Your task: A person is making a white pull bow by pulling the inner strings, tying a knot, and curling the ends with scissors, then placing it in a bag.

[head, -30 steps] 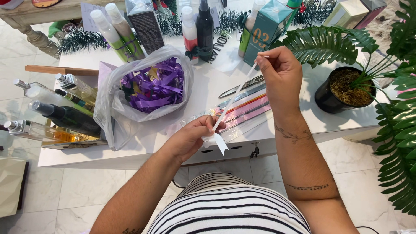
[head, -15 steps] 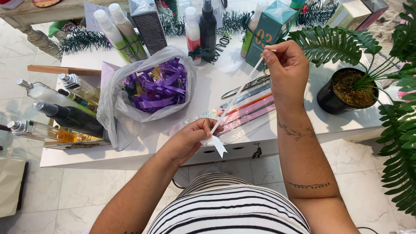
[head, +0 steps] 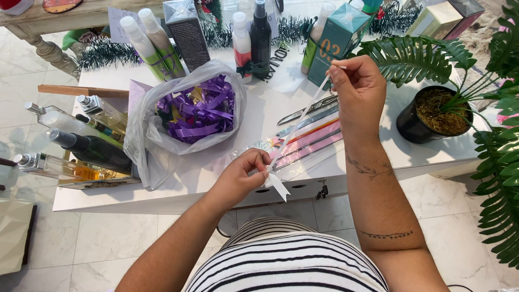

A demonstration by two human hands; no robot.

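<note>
Both hands on one strip of white ribbon (head: 300,120), pulled taut on a diagonal above the white table (head: 254,108). Left hand (head: 241,176) sits low near the table's front edge — fingers pinched narrow on the ribbon's lower end, a short notched tail hanging just below the grip. Right hand (head: 361,92) is up and further back, thumb and fingertips pinched tight on the upper end, a tiny stub sticking out left of the fingers.

Under the ribbon span: scissors (head: 309,109) flat on the table, blades closed as far as I can tell, and just beside them a flat bunch of pink and orange ribbon strips (head: 311,141) in clear wrap, not touched by either hand.

Left of that — clear plastic bag (head: 146,130), mouth open, full of purple ribbon curls (head: 197,111). Further left, glass bottles (head: 81,140) lying on their sides in a tray.

Back of the table: upright spray bottles (head: 253,38), a teal box (head: 338,43), green tinsel (head: 108,54). Potted plant in a black pot (head: 427,116) at the right edge, close to the right forearm, not touching.
</note>
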